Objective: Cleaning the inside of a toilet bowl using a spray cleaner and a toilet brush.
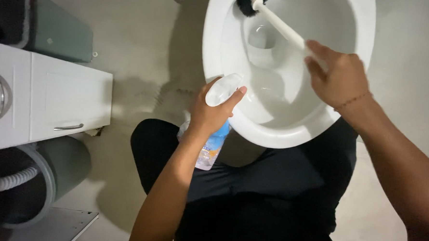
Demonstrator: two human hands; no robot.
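**A:** From the head view I see my right hand (339,78) closed around the white handle of the toilet brush (276,22). The fingers are clenched on the near end of the handle. The dark bristle head sits at the far inner wall of the toilet bowl (358,25), just under the rim.

**B:** Which way does the brush run?

**A:** Its long axis goes diagonally, from my right hand at the near right up to the bristles at the far left. The head points away from me, toward the far side of the bowl.

**B:** And your left hand?

**A:** My left hand (210,113) is wrapped around a spray bottle (213,144) with a pale cap and a blue label, held at the bowl's near-left rim. The cap end points up toward the bowl and the base points down toward my dark trousers (269,195).

**B:** How would you work the brush well?

**A:** I judge it best to keep a firm grip, press the bristles flat against the porcelain under the rim, and sweep round in short strokes without flicking water out.

**B:** Anything else about?

**A:** A white cabinet (66,99) with metal handles stands at the left, well apart, with a grey bin (65,164) near it.
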